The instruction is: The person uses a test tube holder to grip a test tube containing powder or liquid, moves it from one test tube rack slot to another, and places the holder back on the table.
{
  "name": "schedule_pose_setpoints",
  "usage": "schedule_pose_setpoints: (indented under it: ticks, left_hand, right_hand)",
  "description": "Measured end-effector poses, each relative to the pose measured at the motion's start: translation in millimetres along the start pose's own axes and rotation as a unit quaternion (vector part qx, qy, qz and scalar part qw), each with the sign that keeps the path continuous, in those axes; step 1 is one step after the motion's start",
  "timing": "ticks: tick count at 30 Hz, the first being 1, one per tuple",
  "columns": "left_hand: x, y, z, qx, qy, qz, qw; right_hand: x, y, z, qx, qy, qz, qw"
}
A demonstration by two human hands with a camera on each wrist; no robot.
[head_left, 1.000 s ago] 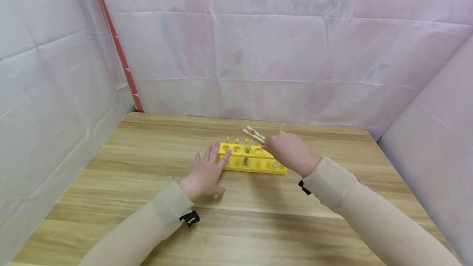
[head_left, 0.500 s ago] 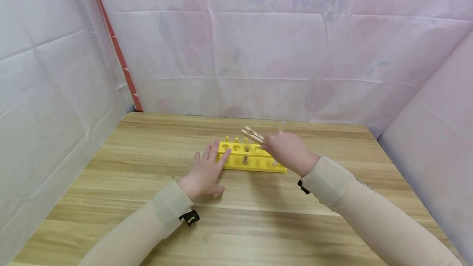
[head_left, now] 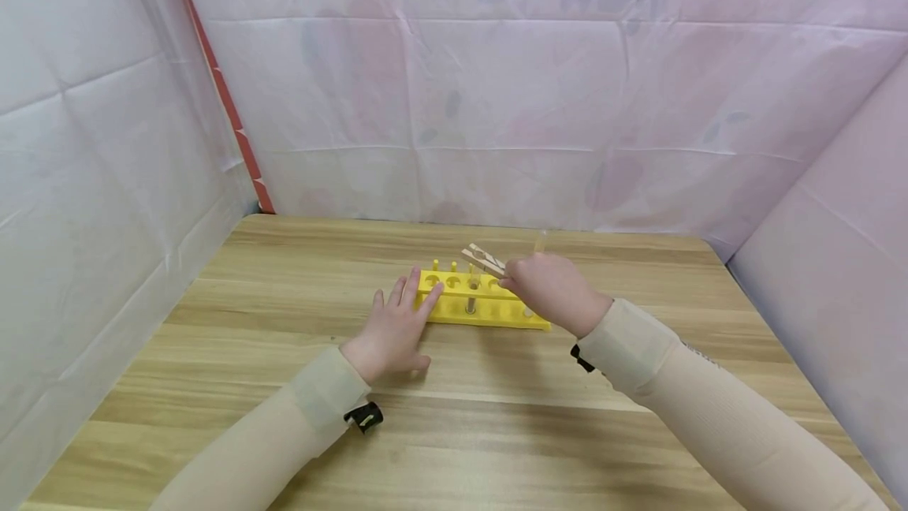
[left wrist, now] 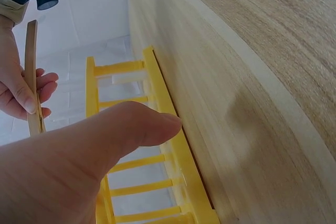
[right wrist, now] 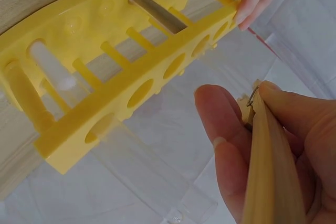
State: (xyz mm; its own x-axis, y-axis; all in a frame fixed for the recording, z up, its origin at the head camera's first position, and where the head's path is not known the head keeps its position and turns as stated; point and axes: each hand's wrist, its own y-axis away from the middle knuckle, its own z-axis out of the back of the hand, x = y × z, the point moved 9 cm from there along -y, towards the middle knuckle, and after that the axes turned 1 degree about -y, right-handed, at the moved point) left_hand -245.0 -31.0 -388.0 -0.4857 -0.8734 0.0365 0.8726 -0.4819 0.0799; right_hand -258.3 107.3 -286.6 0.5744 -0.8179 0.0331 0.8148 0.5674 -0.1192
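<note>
A yellow test tube rack [head_left: 489, 320] stands on the table. My left hand [head_left: 390, 335] rests on its left end with fingers spread and straight. A wooden test tube clamp [head_left: 485, 260] is gripped in my right hand [head_left: 556, 290], its handles between thumb and fingers in the right wrist view. The clamp's head is right by the upper end of a glass test tube with dark contents [right wrist: 157, 11], which stands in a middle hole. Another glass test tube with white contents [right wrist: 50, 66] stands in the end hole, partly hidden by my right hand in the head view.
The wood-grain tabletop [head_left: 454, 448] stretches around the rack. Pale printed sheets [head_left: 511, 101] enclose it at the back and both sides. A row of yellow pegs [head_left: 454, 266] rises along the rack's back edge.
</note>
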Motion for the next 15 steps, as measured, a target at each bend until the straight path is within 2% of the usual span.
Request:
schedule_pose_setpoints:
  ticks: [15]
  left_hand:
    - [-0.3,-0.7,-0.6,0.000,-0.007,0.001,1.0000]
  right_hand:
    - [-1.8,1.5,-5.5,0.020,-0.013,-0.014,1.000]
